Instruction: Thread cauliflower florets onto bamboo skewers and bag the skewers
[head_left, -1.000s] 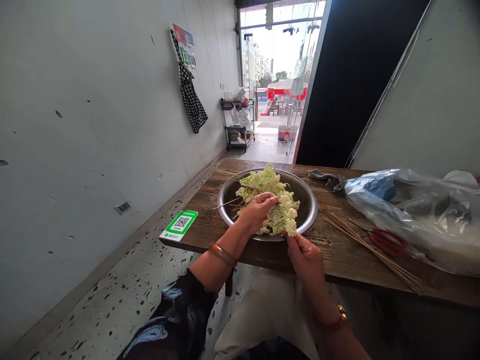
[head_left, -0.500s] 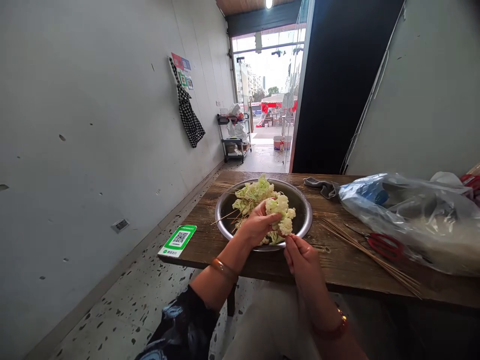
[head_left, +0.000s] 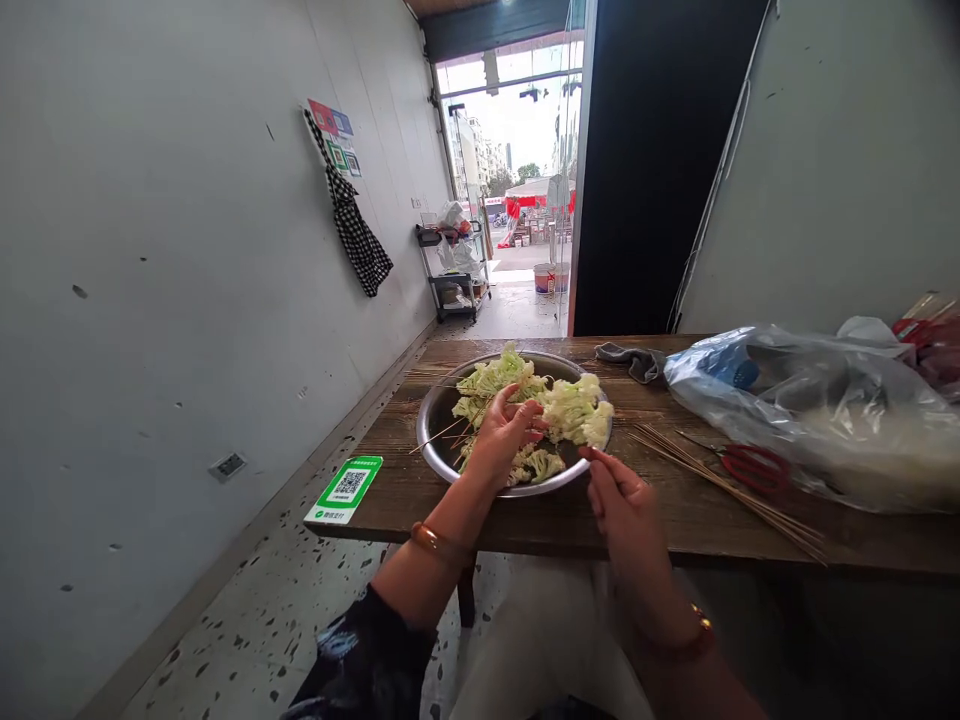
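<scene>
A metal bowl of cauliflower pieces stands on the wooden table, thin bamboo skewers sticking out over its left rim. My left hand is over the bowl, its fingers loosely apart and holding nothing. At the right side of the bowl, a bunch of cauliflower florets is up off the rest, just above the fingertips of my right hand. Those fingers are pinched on the lower end of its skewer, of which hardly any shows.
Loose bamboo skewers lie right of the bowl, beside red-handled scissors. Beyond them sits a large clear plastic bag. A dark grey cloth lies at the back edge. A green QR-code card is at the left corner.
My left hand has let go of the florets and moved left, opening. My right hand has shifted slightly right with the skewered cauliflower. The view has turned a little right.
</scene>
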